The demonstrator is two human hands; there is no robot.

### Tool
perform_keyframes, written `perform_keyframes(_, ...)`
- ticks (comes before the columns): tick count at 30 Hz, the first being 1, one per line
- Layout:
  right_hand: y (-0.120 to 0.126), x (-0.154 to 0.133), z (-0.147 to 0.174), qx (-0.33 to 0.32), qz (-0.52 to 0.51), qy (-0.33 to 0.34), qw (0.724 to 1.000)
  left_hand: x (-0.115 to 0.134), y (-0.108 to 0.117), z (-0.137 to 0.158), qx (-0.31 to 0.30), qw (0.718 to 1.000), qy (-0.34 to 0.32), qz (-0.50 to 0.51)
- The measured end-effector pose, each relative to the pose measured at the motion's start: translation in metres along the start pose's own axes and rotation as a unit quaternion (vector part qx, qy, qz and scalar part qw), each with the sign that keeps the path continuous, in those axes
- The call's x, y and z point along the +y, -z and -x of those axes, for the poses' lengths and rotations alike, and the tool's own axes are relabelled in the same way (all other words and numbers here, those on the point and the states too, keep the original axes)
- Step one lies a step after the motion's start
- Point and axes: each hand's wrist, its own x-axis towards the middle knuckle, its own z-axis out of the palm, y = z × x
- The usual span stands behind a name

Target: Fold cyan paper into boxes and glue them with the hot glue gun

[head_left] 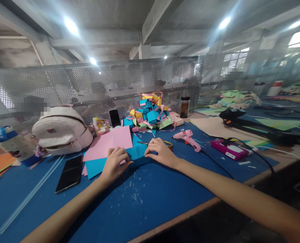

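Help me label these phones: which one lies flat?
The nearer phone, in front of the backpack; the other phone stands propped up behind the pink paper.

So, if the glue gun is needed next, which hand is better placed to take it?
Probably the right hand: it is nearer to the glue gun, which lies on its outer side. The left hand is farther, near the pink paper.

Craft workshop: bare grey concrete ceiling beams (114, 37), grey perforated metal partition (129, 76), long blue-topped bench (152, 195). Pink pistol-shaped plastic glue gun (187, 136) and heaped blue, yellow and pink folded-paper pieces (153, 116) on it.
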Motion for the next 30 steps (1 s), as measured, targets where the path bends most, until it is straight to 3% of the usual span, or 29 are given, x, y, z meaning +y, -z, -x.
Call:
perform_keyframes(11, -0.01, -0.029, 0.0, -0.028, 0.018, 0.062, 0.998, 0.031, -0.008, 0.0, -0.001, 0.999, -0.019, -0.043)
perform_keyframes(30, -0.007, -0.017, -0.003, 0.01, -0.002, 0.007, 1.0, 0.016, -0.003, -0.006, 0.021, 0.999, 0.024, -0.017)
